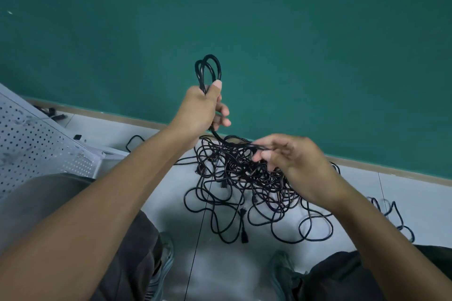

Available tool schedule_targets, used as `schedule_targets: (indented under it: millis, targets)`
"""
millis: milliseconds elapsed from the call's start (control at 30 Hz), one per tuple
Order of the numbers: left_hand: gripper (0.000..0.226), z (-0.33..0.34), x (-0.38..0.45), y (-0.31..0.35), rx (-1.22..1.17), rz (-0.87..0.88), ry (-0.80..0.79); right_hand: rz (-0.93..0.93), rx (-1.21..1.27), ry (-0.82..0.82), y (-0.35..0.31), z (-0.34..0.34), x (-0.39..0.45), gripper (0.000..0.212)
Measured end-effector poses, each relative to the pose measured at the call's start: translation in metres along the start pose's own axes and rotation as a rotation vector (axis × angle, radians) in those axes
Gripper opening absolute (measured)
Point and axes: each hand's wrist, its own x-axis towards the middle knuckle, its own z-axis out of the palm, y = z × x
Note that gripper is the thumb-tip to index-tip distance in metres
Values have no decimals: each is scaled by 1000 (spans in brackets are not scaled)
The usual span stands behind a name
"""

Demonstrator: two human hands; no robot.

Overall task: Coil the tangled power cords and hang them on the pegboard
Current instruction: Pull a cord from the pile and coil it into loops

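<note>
The left hand [203, 107] is raised in front of the green wall [293, 32], fingers and thumb curled round a small bundle of black cord loops [208, 68] that stand up above the fist; the thumb lies along the bundle's right side. From under this hand a single strand of the same power cord [221, 138] runs down and to the right. The right hand [291, 161] is lower and nearer the camera, its thumb and fingertips pinching that strand; this part is motion-blurred, so the exact hold is not clear. Directly beneath and between both hands lies the tangled pile of black power cords [247, 183] on the pale tiled floor [403, 193], close to the base of the wall, with several loose loops spreading outward and a plug end [243, 227] lying toward the person's feet. A further stretch of cord [393, 212] lies on the floor at right, partly behind the right forearm. At left a white pegboard [31, 142] leans at an angle, standing on the floor, apart from the pile.
</note>
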Motion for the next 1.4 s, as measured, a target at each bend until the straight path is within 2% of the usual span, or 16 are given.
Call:
schedule_targets:
  millis: [167, 300, 367, 433, 500, 567, 600, 700, 767, 867, 1000, 1200, 1400]
  targets:
    - [34, 21, -13, -13, 77, 24, -215, -150, 29, 168, -11, -10, 2, 29]
    - [49, 34, -29, -16, 140, 31, -352, -55, 90, 312, -14, -7, 5, 8]
    - [61, 36, -35, -14, 132, 15, -438, 3, 54, 378, -12, -6, 6, 12]
    - [55, 37, -41, -13, 51, 0, -538, 43, 5, 440, -12, -7, 7, 21]
    - [38, 36, -43, -12, -15, 4, -634, 73, -11, 483, -12, -7, 7, 21]
    - [27, 34, -42, -12, -54, -16, -682, 100, 10, 487, -11, -8, 7, 18]
    - [28, 33, -40, -12, -77, -26, -692, 102, 52, 458, -11, -8, 7, 17]
    - [31, 25, -33, -8, -173, -35, -698, 83, 203, 341, -7, -10, 6, 20]
    - [30, 18, -27, -4, -231, -34, -668, 101, 190, 282, -3, -11, 7, 20]
    - [31, 11, -22, 2, -304, -30, -622, 118, 119, 229, 4, -9, 10, 7]
    - [34, 10, -19, 2, -311, -40, -545, 153, 69, 314, 8, -8, 13, 7]
    - [43, 21, -21, -4, -145, -18, -403, 139, 370, 391, -5, -2, 11, 10]
    - [41, 27, -27, -7, -98, 44, -372, 58, 457, 370, -18, -2, 9, 7]
